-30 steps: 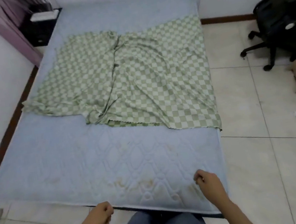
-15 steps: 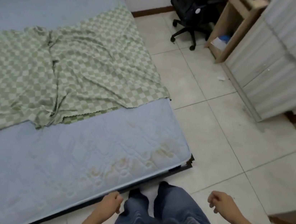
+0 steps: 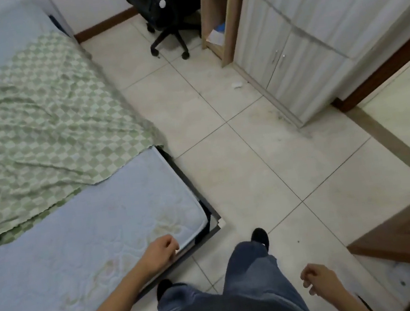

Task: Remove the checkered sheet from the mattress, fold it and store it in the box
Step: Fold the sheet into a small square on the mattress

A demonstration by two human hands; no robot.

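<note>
Finding: in the past second the view swung from square-on at the foot of the mattress [image 3: 80, 250] to its near right corner, and the person stepped off the foot edge toward the mattress's right side, one shoe [image 3: 259, 235] planted forward on the tiled floor [image 3: 250, 149] beside that corner.

The checkered sheet [image 3: 40, 138] had not shifted. It lay crumpled over the far half of the mattress, its near hem running across the bare quilted top and its right edge spilling slightly over the mattress's right side.

The left hand [image 3: 160, 251], which had hung short of the foot edge, now sat over the mattress's near right corner with its fingers loosely curled and nothing in them; whether it touched the mattress could not be told. The right hand [image 3: 317, 281] had left the foot edge and hung well clear of the mattress over the floor — fingers loosely bent, also holding nothing.

Assessment: the change was one of position only. The sheet remained untouched, so removal had not begun and folding and storing were outstanding. The move round the corner was judged an approach to the sheet's overhanging right corner — the nearest part of it from that side of the mattress. The box could not be made out with any certainty.
</note>
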